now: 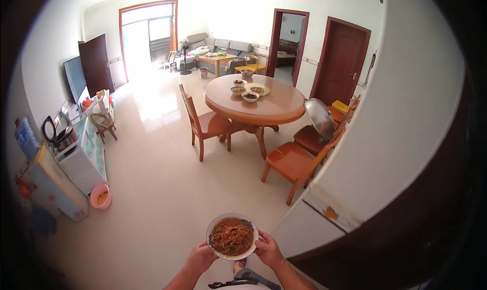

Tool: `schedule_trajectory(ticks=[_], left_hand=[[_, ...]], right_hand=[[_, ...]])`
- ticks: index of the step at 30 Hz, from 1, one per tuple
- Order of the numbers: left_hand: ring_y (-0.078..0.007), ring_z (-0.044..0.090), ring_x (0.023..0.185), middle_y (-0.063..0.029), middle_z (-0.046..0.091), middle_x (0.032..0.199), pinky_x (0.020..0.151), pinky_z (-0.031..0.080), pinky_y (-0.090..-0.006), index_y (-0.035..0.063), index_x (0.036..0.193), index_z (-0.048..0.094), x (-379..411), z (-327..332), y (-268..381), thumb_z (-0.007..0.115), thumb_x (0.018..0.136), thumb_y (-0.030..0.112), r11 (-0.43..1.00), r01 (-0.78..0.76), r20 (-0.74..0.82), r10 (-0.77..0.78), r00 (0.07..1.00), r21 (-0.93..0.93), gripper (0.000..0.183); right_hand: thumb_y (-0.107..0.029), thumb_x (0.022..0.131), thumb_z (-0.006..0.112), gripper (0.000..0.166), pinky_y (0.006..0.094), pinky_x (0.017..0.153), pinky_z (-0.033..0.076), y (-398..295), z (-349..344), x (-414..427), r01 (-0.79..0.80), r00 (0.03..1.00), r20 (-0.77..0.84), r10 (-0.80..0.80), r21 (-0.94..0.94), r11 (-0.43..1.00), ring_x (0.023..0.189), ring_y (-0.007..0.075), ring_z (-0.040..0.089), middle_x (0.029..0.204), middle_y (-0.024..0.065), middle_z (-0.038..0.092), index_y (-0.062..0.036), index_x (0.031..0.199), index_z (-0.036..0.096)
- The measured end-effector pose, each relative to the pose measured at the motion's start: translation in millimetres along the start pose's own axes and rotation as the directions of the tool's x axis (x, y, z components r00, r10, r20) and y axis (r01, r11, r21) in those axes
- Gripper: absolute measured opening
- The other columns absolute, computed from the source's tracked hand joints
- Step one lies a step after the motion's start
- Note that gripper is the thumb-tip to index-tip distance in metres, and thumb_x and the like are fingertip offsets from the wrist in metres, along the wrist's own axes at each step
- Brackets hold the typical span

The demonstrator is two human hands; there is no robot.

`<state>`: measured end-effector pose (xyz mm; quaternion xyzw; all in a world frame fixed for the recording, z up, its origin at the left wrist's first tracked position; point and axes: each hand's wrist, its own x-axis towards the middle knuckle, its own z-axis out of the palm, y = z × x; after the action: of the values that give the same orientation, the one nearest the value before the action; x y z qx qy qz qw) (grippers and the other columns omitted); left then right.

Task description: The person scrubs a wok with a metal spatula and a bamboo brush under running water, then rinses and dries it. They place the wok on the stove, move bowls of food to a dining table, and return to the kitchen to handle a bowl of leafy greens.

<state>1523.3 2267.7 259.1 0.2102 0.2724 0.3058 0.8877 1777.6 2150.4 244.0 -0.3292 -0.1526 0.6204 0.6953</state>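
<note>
Between my two hands is a white bowl (211,251) with a blue rim, held level over the floor. Red-brown stewed food (231,235) in sauce fills it. My left hand (203,255) grips the bowl's lower left rim, and my right hand (267,248) grips its right side. Farther ahead stands a round wooden dining table (274,103). Several dishes of food sit on its far half, among them a white bowl of dark food (250,97). A metal basin (247,73) rests near the table's back edge.
A wooden chair (207,122) stands at the table's left. More chairs (291,160) line the right wall, one bearing a large metal lid (320,117). The wall corner (331,206) juts in close on my right. A pink bucket (101,196) sits on the floor beside a cabinet (84,164).
</note>
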Motion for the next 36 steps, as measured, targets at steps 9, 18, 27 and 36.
schedule_trajectory(ticks=[9,18,27,36], left_hand=[[-0.0323,0.066,0.113,-0.0189,0.063,0.125,0.095,0.057,-0.0496,0.0003,0.133,0.048,321.1,25.6,206.6,0.050,0.079,-0.011,0.995,-0.090,-0.118,0.085,0.989,-0.037,0.056],[-0.0343,0.067,0.113,-0.0182,0.061,0.127,0.094,0.059,-0.0536,0.0019,0.131,0.047,661.7,27.1,391.2,0.050,0.076,-0.011,1.000,-0.018,-0.103,0.018,0.995,-0.002,0.056],[-0.0279,0.070,0.101,-0.0146,0.066,0.115,0.090,0.059,-0.0531,0.0031,0.129,0.049,966.0,32.1,525.3,0.051,0.073,-0.010,0.998,-0.069,-0.086,0.070,0.994,0.014,0.057],[-0.0293,0.068,0.104,-0.0138,0.063,0.120,0.086,0.059,-0.0528,0.0055,0.129,0.051,1195.5,42.3,646.9,0.051,0.077,-0.005,0.988,-0.134,-0.151,0.145,0.978,0.081,0.053]], right_hand=[[-0.010,0.095,0.068,0.063,0.0435,0.104,0.052,-103.3,12.4,390.0,-0.050,0.998,0.037,0.050,-0.020,0.999,0.119,0.0257,0.065,0.132,0.0133,0.064,-0.0003,0.151,0.040],[-0.021,0.099,0.067,0.061,0.0438,0.102,0.054,-189.9,24.3,730.9,0.023,0.998,-0.066,-0.023,-0.001,1.000,0.120,0.0264,0.065,0.133,0.0142,0.063,0.0006,0.149,0.040],[-0.027,0.103,0.062,0.042,0.0420,0.084,0.060,-250.5,-60.9,937.4,-0.119,0.952,-0.290,0.099,-0.054,0.991,0.104,0.0313,0.071,0.122,0.0179,0.067,-0.0031,0.137,0.050],[-0.024,0.102,0.065,0.033,0.0355,0.071,0.061,-323.3,-88.1,1091.3,-0.139,0.863,-0.498,0.084,-0.074,0.988,0.088,0.0250,0.073,0.106,0.0150,0.072,-0.0055,0.128,0.056]])
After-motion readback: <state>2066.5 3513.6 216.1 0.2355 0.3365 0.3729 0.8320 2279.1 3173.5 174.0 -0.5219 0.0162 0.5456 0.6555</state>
